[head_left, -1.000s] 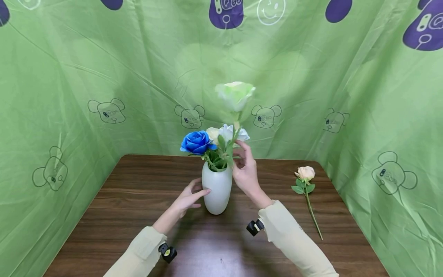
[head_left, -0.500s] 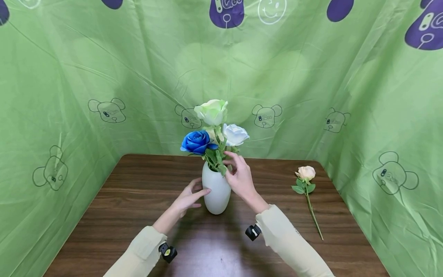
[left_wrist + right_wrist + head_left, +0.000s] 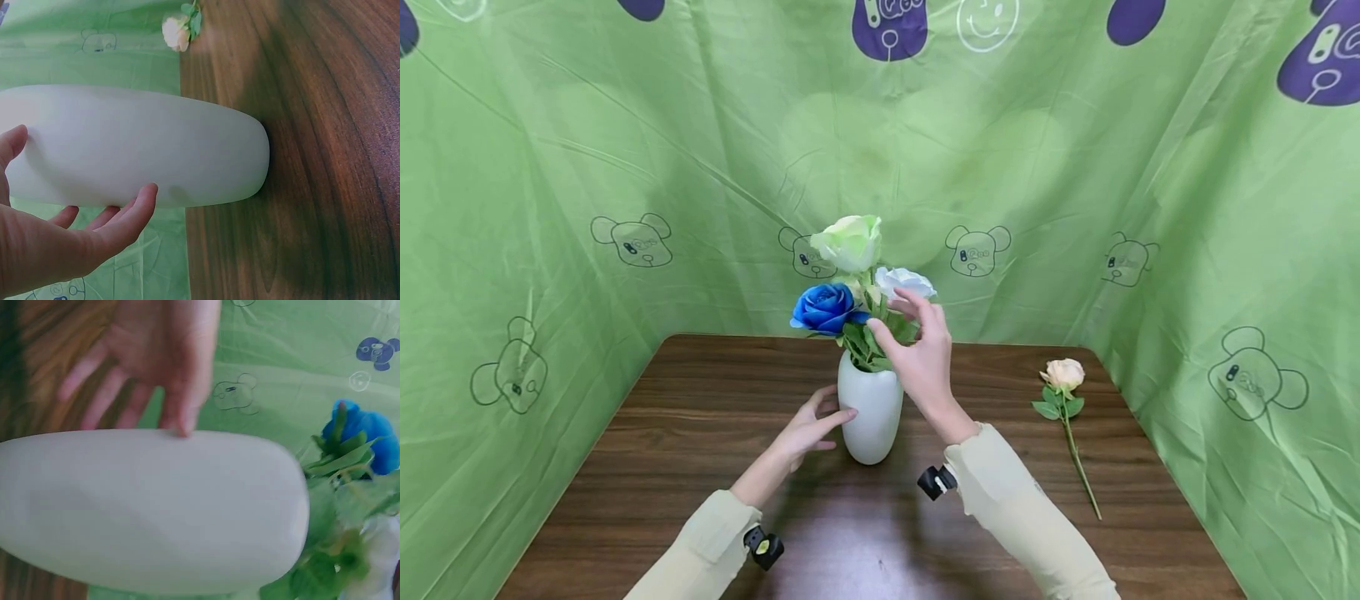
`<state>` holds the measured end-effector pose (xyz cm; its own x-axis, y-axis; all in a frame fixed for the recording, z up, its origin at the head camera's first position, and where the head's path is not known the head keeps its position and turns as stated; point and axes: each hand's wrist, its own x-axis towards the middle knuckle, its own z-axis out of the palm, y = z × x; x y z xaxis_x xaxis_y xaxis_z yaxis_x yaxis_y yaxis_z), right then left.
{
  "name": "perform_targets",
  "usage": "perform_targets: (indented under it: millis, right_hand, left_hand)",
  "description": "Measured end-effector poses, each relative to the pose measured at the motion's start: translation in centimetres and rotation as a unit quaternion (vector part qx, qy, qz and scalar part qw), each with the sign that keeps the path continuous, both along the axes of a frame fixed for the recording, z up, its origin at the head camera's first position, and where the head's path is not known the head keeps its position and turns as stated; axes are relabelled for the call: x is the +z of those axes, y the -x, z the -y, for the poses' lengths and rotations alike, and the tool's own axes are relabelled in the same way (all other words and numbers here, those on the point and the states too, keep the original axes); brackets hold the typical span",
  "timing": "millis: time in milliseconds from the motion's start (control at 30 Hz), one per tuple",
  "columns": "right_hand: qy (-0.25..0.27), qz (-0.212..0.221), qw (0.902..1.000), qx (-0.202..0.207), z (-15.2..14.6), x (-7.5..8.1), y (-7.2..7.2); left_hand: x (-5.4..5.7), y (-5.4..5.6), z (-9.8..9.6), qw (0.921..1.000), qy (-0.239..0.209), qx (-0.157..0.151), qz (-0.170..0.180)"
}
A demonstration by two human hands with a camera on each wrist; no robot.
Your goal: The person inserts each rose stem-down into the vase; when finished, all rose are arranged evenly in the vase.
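A white vase [image 3: 870,421] stands upright on the table with several artificial roses in it. The pale green rose [image 3: 850,242] is the tallest, above a blue rose [image 3: 824,308] on the left and a white rose [image 3: 902,281] on the right. My left hand [image 3: 805,430] holds the vase by its left side, thumb toward the front and fingers farther round, as the left wrist view shows. My right hand [image 3: 922,354], fingers spread and lightly bent, is beside the leaves right of the vase mouth, overlapping the white rose. No flower shows in its grasp.
A peach rose [image 3: 1063,377] with a long stem lies at the right of the brown wooden table [image 3: 700,400]. Green printed cloth [image 3: 715,167] hangs behind the table and along both sides.
The pale green rose has come down and left into the vase. My right hand has let go of its stem and risen slightly, fingers spread. My left hand stays on the vase.
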<state>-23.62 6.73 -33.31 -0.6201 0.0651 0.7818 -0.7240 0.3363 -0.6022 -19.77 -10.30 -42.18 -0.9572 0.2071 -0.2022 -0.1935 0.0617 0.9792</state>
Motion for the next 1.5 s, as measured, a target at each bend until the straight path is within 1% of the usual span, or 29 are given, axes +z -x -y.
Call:
perform_targets:
  millis: [167, 267, 333, 433, 633, 767, 833, 900, 1033, 1100, 1200, 1300, 1400, 1500]
  right_hand:
    - [-0.053, 0.027, 0.997, -0.049, 0.8, 0.8, 0.2]
    - [-0.09, 0.029, 0.992, -0.084, 1.1, 0.9, 0.3]
    - [-0.115, 0.026, 0.9882, -0.098, 1.3, 1.0, 0.5]
    - [-0.14, 0.015, 0.9844, -0.106, 1.3, 0.9, 0.7]
    - [-0.152, 0.005, 0.9816, -0.115, 1.0, 0.3, 0.8]
    - [-0.17, -0.007, 0.9774, -0.126, 0.8, -0.5, 0.8]
    - [-0.177, -0.012, 0.9756, -0.129, 0.7, -1.0, 0.7]
    - [-0.186, -0.014, 0.9733, -0.134, 0.6, -1.6, 0.6]
    - [-0.201, -0.001, 0.97, -0.137, 0.3, -2.7, 0.4]
    - [-0.204, 0.007, 0.9696, -0.136, 0.1, -3.2, 0.4]
    - [-0.202, 0.014, 0.9706, -0.13, -0.1, -3.6, 0.4]
    - [-0.188, 0.021, 0.975, -0.116, -0.4, -3.8, 0.4]
    - [-0.165, 0.039, 0.9806, -0.097, -0.8, -3.6, 0.3]
    - [-0.131, 0.058, 0.9869, -0.075, -1.5, -3.4, 0.4]
  left_hand:
    - [0.1, 0.0, 0.0, 1.0, 0.001, -0.001, 0.0]
    - [0.1, 0.0, 0.0, 1.0, 0.002, -0.001, -0.001]
    - [0.1, 0.0, 0.0, 1.0, 0.003, 0.0, -0.001]
    - [0.0, 0.0, 0.0, 1.0, 0.003, -0.002, -0.001]
    - [0.0, 0.0, 0.0, 1.0, 0.004, -0.006, -0.003]
    - [0.0, 0.0, 0.0, 1.0, 0.008, -0.005, -0.003]
    - [-0.2, 0.2, 0.0, 0.9999, 0.008, -0.006, -0.004]
    - [-0.8, 0.5, 0.1, 1.0, 0.005, -0.006, -0.005]
    - [-2.2, 1.2, 0.3, 1.0, 0.003, 0.0, -0.004]
    - [-2.6, 1.4, 0.4, 1.0, 0.006, 0.004, -0.004]
    - [-2.9, 1.5, 0.3, 0.9999, 0.011, 0.005, -0.007]
    - [-2.8, 1.4, 0.3, 0.9999, 0.012, 0.006, -0.008]
    - [-2.8, 1.4, 0.3, 0.9999, 0.013, 0.005, -0.01]
    - [-2.8, 1.5, 0.2, 0.9999, 0.013, 0.006, -0.007]
